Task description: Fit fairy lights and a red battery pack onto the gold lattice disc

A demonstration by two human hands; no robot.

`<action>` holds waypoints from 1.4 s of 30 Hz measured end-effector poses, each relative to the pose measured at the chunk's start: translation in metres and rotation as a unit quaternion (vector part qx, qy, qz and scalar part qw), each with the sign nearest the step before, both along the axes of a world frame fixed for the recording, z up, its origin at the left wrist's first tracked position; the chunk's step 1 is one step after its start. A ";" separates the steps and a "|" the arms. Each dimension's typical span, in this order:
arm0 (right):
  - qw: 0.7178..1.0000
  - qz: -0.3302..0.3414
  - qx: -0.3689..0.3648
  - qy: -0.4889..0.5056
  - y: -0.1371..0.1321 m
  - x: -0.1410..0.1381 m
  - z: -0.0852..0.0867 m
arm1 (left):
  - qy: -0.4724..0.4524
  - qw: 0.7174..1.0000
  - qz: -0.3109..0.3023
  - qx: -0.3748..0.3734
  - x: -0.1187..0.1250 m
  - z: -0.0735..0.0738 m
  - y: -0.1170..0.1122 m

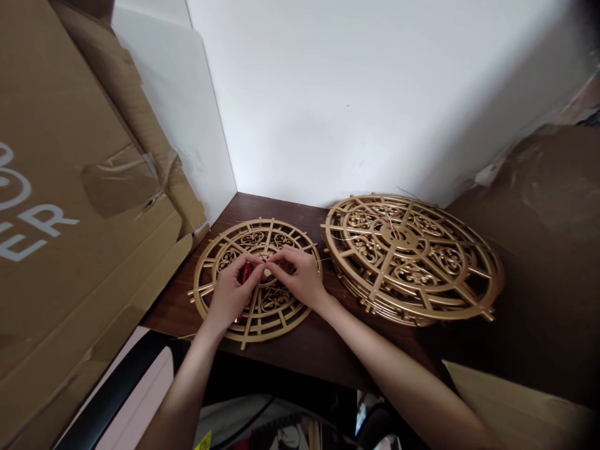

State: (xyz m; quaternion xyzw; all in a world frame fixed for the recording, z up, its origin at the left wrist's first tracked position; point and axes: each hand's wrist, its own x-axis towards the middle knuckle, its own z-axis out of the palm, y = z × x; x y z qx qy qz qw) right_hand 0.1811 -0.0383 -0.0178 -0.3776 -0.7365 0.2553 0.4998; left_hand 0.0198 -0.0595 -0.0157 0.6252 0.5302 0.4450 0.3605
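Observation:
A round gold openwork panel (259, 328) with scrollwork and ring-shaped bars lies flat on the dark wooden tabletop. Over its centre, my left hand (238, 286) and my right hand (299, 275) meet fingertip to fingertip. Both are closed in a pinch on what looks like thin wire, mostly hidden by the fingers. A slim red object (246, 271) is also tucked in my left hand; its kind does not show. One thin yellow wire (324, 259) runs out to the right, past my right hand.
To the right rises a stack of similar, larger-looking gold panels (407, 275), with loose coloured wires (391, 225) on top. Cardboard boxes (60, 156) crowd the left, and more cardboard (548, 262) stands at right. A white wall (347, 106) closes off the back of the tabletop (300, 350).

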 end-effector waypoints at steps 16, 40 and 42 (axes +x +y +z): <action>1.000 0.005 0.004 -0.001 0.000 0.000 0.001 | 0.001 1.000 -0.008 0.005 0.000 0.000 -0.001; 1.000 -0.007 0.008 0.007 -0.001 0.000 -0.001 | 0.011 1.000 -0.003 0.012 -0.001 -0.002 0.001; 1.000 -0.009 0.009 0.009 -0.001 0.000 -0.001 | 0.011 1.000 -0.004 0.011 -0.001 -0.002 0.001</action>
